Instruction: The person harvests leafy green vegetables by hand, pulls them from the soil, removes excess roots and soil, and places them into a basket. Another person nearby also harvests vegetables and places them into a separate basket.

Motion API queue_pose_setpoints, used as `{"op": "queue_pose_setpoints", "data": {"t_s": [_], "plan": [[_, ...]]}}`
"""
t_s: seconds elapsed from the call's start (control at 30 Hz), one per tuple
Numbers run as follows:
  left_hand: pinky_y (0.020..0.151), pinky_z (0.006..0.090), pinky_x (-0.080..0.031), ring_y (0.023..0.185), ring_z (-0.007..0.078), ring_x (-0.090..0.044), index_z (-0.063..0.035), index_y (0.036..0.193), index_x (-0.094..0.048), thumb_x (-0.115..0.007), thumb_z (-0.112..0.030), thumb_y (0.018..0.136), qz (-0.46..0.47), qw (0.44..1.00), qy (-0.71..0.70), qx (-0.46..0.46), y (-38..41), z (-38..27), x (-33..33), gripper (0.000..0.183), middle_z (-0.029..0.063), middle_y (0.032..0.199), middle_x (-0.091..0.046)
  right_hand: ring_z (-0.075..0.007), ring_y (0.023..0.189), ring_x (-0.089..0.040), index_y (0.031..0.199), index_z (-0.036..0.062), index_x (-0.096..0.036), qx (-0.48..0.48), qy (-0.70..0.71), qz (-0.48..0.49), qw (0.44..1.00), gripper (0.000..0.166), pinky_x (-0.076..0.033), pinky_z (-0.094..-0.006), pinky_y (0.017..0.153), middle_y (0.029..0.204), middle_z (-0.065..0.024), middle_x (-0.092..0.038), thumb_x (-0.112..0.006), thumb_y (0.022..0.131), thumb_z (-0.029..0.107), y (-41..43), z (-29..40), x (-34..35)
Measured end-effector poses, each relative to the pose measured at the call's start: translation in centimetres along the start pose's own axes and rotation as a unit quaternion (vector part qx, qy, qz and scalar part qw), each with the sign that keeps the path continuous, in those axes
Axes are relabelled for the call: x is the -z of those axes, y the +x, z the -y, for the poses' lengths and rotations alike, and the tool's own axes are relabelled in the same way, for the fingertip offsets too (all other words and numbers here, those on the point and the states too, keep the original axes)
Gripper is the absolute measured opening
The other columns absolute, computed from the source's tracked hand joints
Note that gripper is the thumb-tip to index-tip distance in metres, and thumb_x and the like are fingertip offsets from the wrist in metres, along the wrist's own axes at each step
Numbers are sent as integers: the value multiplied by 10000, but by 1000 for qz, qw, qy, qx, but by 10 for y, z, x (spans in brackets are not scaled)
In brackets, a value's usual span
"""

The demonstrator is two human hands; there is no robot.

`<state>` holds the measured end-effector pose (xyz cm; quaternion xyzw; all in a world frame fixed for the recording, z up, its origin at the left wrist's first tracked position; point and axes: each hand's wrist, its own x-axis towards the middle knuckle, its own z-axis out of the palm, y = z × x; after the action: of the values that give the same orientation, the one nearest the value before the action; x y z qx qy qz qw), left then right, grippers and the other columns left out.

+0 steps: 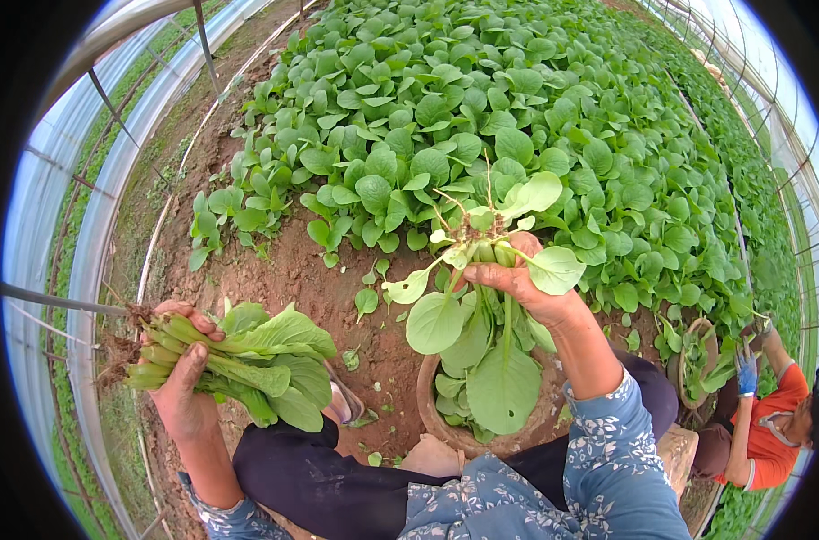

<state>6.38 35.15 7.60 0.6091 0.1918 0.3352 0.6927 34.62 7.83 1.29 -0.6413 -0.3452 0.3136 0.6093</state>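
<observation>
My left hand grips a thick bunch of leafy greens, with pale stems and soil-covered roots pointing left. Raised in front of me, my right hand is closed around the stems of a second bunch. Its thin roots point up, and its broad leaves hang down. Below that bunch stands a round basin with cut or pulled leaves in it, partly hidden by the hanging leaves. Bare reddish soil with a few loose leaves lies between my hands and the growing plants.
A dense bed of leafy greens grows ahead. At the right, a co-worker in an orange shirt, wearing a blue glove, handles greens beside another round basket. A metal pole and plastic sheeting of a greenhouse tunnel run along the left.
</observation>
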Motion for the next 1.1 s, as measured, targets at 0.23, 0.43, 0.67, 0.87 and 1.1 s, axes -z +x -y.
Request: {"op": "queue_pose_setpoints", "data": {"t_s": [0.23, 0.43, 0.67, 0.87, 1.1], "plan": [[850, 347, -535, 941, 216, -651, 39, 1132, -547, -704, 82, 765, 256, 948, -39, 186, -76, 21, -127, 402, 146, 965, -662, -99, 734, -583, 1091, 20, -620, 102, -195, -181, 959, 314, -472, -257, 698, 837, -44, -667, -725, 811, 116, -52, 19, 27], [829, 349, -548, 966, 237, -656, -91, 1505, -175, -688, 88, 786, 318, 893, -92, 306, -107, 80, -212, 902, 137, 1057, -644, -91, 687, -593, 995, -8, -660, 66, 96, -285, 951, 254, -494, -254, 653, 742, -26, -654, -666, 889, 223, -77, 33, 11], [812, 372, -571, 922, 245, -677, 16, 1202, -499, -710, 128, 700, 253, 914, -76, 307, -101, 130, -217, 556, 123, 1038, -661, -151, 709, -640, 1139, 16, -590, 112, 258, -223, 933, 297, -531, -284, 623, 756, -53, -637, -627, 934, 228, -83, 0, -31], [820, 305, -538, 904, 168, -663, -1, 1151, -550, -735, 77, 712, 298, 913, 9, 279, -99, 144, -206, 483, 71, 1014, -664, -219, 723, -644, 1359, -34, -418, 144, 348, -194, 906, 653, -550, -351, 690, 825, -105, -630, -708, 815, 178, -82, -9, -17], [825, 291, -495, 897, 137, -632, -12, 1193, -535, -741, 1, 702, 316, 925, 154, 143, -96, 155, -189, 533, 62, 1011, -679, -185, 728, -593, 1487, 90, -222, 153, 506, -204, 824, 822, -500, -388, 688, 830, -63, -586, -672, 803, 21, -83, -15, 11]]}}
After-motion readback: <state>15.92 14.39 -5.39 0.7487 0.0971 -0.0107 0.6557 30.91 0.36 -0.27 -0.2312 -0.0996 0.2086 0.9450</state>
